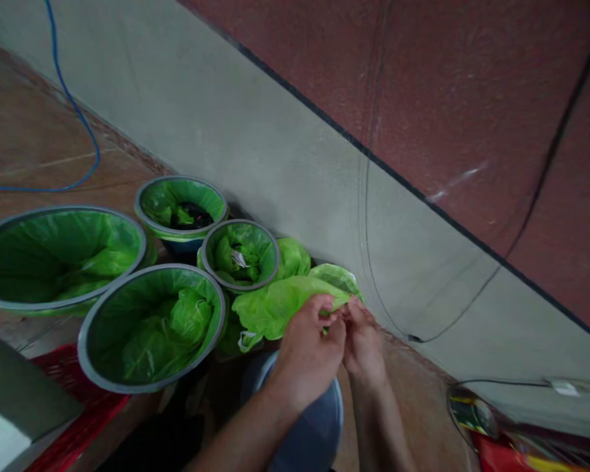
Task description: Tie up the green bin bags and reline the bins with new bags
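Note:
A loose green plastic bag (280,303) is held up between both hands, just above a blue-grey bin (319,426) with no liner showing. My left hand (307,351) pinches the bag's edge with closed fingers. My right hand (364,344) pinches the same edge right beside it, fingers closed. Both forearms come in from the bottom of the view. Much of the bin is hidden behind my left hand and arm.
Several grey-rimmed bins with green liners stand on the left: a large one (54,259), one in front (150,328), two small ones (181,206) (239,254). A grey and red wall (324,151) runs behind. A blue cable (73,111) lies on the floor. A red crate (78,406) sits at lower left.

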Demonstrator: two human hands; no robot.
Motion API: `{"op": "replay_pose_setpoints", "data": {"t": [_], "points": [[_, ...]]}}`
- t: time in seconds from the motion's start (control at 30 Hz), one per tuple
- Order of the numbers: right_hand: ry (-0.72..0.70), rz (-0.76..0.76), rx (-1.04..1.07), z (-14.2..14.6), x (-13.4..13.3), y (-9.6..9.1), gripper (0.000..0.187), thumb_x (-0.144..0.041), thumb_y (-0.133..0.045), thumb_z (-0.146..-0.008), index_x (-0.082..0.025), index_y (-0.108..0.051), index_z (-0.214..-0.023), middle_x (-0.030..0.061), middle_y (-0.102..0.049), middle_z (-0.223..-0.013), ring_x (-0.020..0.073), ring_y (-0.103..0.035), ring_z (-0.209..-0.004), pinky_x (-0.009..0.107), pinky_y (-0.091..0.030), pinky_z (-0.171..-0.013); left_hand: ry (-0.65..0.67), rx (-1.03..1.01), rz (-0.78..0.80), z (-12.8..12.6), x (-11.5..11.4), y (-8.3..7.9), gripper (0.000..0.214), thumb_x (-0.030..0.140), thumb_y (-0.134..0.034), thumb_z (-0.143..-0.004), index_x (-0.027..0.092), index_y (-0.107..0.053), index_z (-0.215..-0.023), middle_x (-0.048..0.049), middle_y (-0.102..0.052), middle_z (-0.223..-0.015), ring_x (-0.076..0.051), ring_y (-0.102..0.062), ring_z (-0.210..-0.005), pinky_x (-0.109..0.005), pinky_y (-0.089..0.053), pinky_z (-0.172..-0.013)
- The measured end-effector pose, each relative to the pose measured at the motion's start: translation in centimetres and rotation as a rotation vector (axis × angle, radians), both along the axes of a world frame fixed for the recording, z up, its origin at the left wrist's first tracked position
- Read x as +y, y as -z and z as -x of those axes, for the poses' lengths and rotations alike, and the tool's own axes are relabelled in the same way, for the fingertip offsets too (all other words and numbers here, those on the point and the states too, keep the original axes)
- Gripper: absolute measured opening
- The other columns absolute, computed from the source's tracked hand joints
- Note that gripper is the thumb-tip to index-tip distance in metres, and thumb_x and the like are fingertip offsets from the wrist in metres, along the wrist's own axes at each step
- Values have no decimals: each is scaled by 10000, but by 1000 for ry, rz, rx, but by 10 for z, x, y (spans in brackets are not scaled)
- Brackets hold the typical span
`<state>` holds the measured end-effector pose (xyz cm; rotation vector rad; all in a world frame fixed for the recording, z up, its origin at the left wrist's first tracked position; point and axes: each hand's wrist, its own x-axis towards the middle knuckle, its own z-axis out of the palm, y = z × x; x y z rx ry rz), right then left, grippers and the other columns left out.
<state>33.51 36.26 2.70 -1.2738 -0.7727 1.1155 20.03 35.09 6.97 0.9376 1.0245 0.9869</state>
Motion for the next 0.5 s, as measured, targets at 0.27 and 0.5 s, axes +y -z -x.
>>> {"op": "replay_pose_setpoints", "data": {"t": [0.27, 0.5], "points": [[60, -22, 190, -31, -42, -48, 156, -275, -734, -805, -214, -623, -713, -56, -544, -588, 80, -464, -448, 194, -445, -436, 98, 947, -330, 26, -2, 6, 675, 257, -620, -828, 150, -428, -1466, -171, -550, -1399, -344, -513, -1292, -525, -391, -1103], [59, 34, 347, -60, -70, -65, 106, -186, -702, -734, -200, -606, -691, -45, -562, -584, 53, -388, -407, 140, -332, -350, 323, 986, -186, 21, 11, 46, 998, 314, -779, -672, 227, -316, -1552, -199, -451, -1541, -417, -501, -1328, -621, -396, -1053]]}}
